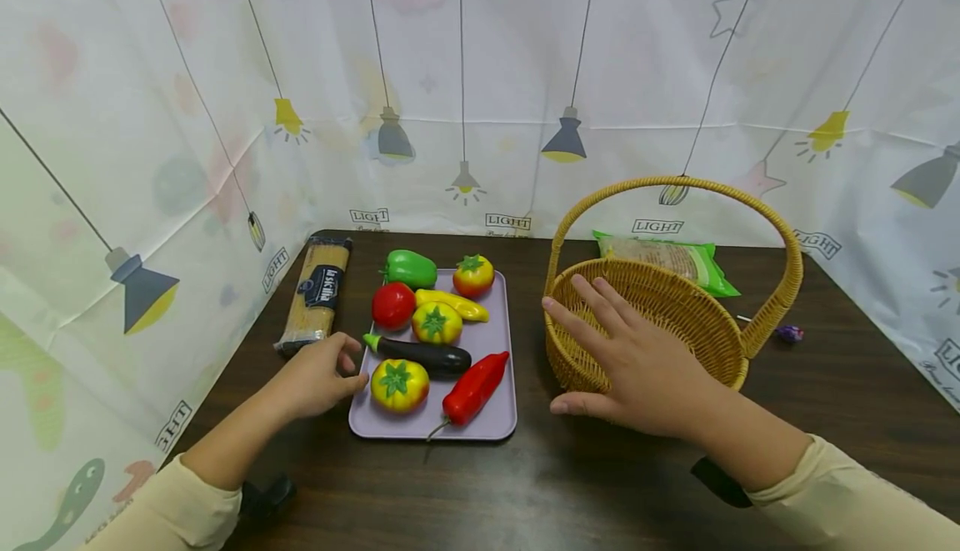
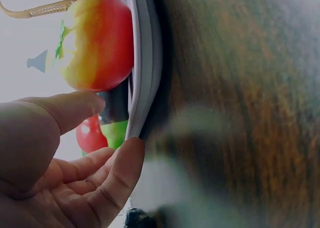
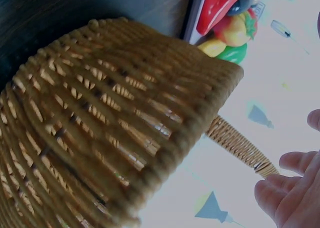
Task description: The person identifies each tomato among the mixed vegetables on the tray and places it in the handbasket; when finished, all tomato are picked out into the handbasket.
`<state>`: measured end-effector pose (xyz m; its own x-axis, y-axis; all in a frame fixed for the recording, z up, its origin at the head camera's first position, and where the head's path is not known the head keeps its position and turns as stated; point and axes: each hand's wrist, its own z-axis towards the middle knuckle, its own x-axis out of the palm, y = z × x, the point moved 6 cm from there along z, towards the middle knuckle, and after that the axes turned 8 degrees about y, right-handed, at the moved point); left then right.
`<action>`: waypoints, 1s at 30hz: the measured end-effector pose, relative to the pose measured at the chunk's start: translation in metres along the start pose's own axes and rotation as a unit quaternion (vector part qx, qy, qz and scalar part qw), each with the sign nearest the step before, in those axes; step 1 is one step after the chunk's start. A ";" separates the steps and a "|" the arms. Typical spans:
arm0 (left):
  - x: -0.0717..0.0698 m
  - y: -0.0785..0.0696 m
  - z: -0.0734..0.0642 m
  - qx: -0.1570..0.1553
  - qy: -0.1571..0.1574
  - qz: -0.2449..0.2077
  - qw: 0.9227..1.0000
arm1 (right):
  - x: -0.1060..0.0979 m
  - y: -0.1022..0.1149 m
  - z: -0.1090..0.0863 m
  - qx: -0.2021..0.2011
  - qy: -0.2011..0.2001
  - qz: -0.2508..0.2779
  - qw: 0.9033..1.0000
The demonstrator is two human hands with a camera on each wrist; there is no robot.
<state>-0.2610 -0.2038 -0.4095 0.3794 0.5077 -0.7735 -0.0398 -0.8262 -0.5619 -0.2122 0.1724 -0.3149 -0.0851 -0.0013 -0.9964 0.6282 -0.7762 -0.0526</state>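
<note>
While two bare hands hover about a dark table (image 1: 420, 493), a loaded lilac tray (image 1: 497, 318) sits left of centre and a wicker basket (image 1: 675, 288) stands to its right. A yellow-and-red tomato (image 1: 400, 385) rests in the tray's near left corner, beside the left hand (image 1: 318, 378), with an eggplant (image 1: 423, 356) just beyond it and a red pepper (image 1: 476, 388) to its right. Sound handling at this spot would likely mean choosing one clear hold: either thumb over and fingers beneath the rim for the tray, or a gentle wrap around the tomato's sides, which look smooth and round enough to roll. Keeping the fingertips clear of the eggplant would help leave it undisturbed, and a light steadying touch would suit the basket. The left hand extends from the near left, fingers loosely bent and grasping nothing, its thumb by the tomato and a fingertip at the tray's rim; whether they touch is impossible to tell. The right hand (image 1: 637, 368) extends from the near right, released, palm down, fingers splayed over the basket's near left side, contact there also unclear.
</note>
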 end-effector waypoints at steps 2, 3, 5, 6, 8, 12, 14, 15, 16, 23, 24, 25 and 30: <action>0.003 0.002 0.000 -0.002 0.003 -0.008 1.000 | 0.001 0.003 0.002 -0.001 0.002 -0.001 1.000; 0.004 0.002 0.000 -0.003 0.005 -0.013 1.000 | 0.001 0.005 0.004 -0.002 0.002 0.000 1.000; 0.007 0.004 0.000 -0.006 0.008 -0.025 1.000 | 0.003 0.008 0.006 -0.005 0.003 -0.002 1.000; 0.009 0.005 0.000 -0.007 0.010 -0.032 0.999 | 0.003 0.010 0.007 -0.007 0.003 -0.001 1.000; 0.012 0.007 -0.001 -0.012 0.013 -0.045 0.999 | 0.004 0.013 0.009 -0.010 0.004 -0.002 1.000; 0.016 0.010 0.000 -0.019 0.015 -0.061 0.998 | 0.004 0.020 0.013 -0.016 0.006 0.001 1.000; 0.018 0.011 0.000 -0.021 0.015 -0.065 0.998 | 0.003 0.023 0.015 -0.019 0.005 0.003 1.000; 0.018 0.011 0.001 -0.022 0.015 -0.067 0.997 | 0.003 0.024 0.016 -0.021 0.004 0.004 1.000; 0.019 0.011 0.001 -0.023 0.016 -0.068 0.997 | 0.003 0.026 0.018 -0.023 0.003 0.005 1.000; 0.021 0.012 0.004 -0.034 0.019 -0.086 0.996 | 0.003 0.037 0.027 -0.036 0.008 0.019 0.999; 0.022 0.011 0.005 -0.033 0.020 -0.086 0.996 | 0.003 0.038 0.027 -0.036 0.009 0.022 0.999; 0.022 0.011 0.005 -0.033 0.020 -0.088 0.995 | 0.003 0.039 0.028 -0.036 0.010 0.025 0.999; 0.022 0.011 0.006 -0.030 0.022 -0.093 0.995 | 0.004 0.041 0.033 -0.029 0.014 0.031 0.999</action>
<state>-0.2588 -0.1997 -0.4346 0.4146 0.6436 -0.6433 0.0898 -0.7324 -0.6749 -0.2120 0.1200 -0.3184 -0.0240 -0.0309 -0.9992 0.6750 -0.7378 0.0066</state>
